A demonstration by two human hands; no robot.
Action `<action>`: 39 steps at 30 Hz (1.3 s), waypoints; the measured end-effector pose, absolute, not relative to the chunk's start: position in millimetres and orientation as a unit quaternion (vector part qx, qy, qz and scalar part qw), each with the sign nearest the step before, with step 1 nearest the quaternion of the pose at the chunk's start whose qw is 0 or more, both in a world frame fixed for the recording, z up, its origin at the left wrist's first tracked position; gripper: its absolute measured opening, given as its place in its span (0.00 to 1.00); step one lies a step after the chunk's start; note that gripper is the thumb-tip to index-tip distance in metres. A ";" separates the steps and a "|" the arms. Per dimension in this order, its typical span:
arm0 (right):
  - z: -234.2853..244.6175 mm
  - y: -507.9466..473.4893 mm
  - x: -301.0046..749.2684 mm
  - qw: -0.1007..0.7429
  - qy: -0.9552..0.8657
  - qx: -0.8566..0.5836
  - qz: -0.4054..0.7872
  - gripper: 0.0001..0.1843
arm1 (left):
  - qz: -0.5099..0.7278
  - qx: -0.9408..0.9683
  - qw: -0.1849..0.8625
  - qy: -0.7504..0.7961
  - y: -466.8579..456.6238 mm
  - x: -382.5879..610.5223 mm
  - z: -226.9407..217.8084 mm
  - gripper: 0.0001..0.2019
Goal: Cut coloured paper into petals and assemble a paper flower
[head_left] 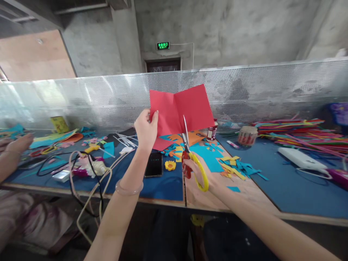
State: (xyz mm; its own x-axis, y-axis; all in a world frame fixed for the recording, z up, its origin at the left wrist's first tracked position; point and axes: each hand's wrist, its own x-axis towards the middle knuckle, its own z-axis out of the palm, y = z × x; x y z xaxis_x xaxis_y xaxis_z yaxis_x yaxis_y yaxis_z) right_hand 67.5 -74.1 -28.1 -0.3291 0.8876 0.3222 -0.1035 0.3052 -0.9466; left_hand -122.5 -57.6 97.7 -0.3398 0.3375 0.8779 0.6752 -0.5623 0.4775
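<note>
My left hand (pixel 146 129) is raised above the table and pinches the left edge of a creased red paper sheet (pixel 181 110), holding it upright. In my right hand (pixel 199 174) are scissors (pixel 190 154) with red and yellow handles. Their blades point up and reach into the lower middle of the red sheet, along its centre fold. A pale bangle sits on my left wrist.
Blue mats cover a wooden table (pixel 239 199) strewn with teal, orange and yellow paper scraps (pixel 217 156). A black phone (pixel 154 164), cables (pixel 89 181), a glue stick (pixel 233 144), a tape roll (pixel 247 136) and coloured sticks (pixel 301 132) lie around. Another person's hand (pixel 16 145) rests at left. A perforated metal screen (pixel 272 90) backs the table.
</note>
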 end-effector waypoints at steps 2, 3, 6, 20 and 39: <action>-25.2 -75.7 66.4 0.490 -0.631 -0.312 0.514 0.11 | -0.682 -0.562 0.123 -0.452 -57.1 -122.5 97.6 0.10; -23.5 -76.7 65.8 0.490 -0.627 -0.315 0.518 0.11 | -0.682 -0.562 0.121 -0.451 -57.0 -122.4 97.6 0.10; -20.2 -79.0 65.0 0.494 -0.623 -0.315 0.518 0.11 | -0.682 -0.564 0.118 -0.451 -57.2 -121.8 98.0 0.10; -32.9 -71.4 67.6 0.497 -0.622 -0.308 0.521 0.11 | -0.685 -0.560 0.121 -0.450 -58.3 -119.9 98.9 0.09; -46.1 -61.0 69.4 0.488 -0.640 -0.324 0.497 0.11 | -0.686 -0.558 0.123 -0.450 -58.4 -119.4 96.7 0.11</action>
State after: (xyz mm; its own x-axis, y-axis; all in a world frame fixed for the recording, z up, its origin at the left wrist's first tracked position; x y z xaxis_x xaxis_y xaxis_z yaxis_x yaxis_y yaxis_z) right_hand 69.4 -61.0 -46.1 -0.3143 0.8997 0.3029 -0.0708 0.2959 -0.9526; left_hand -119.4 -58.4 96.7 -0.3463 0.3334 0.8769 0.6715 -0.5646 0.4799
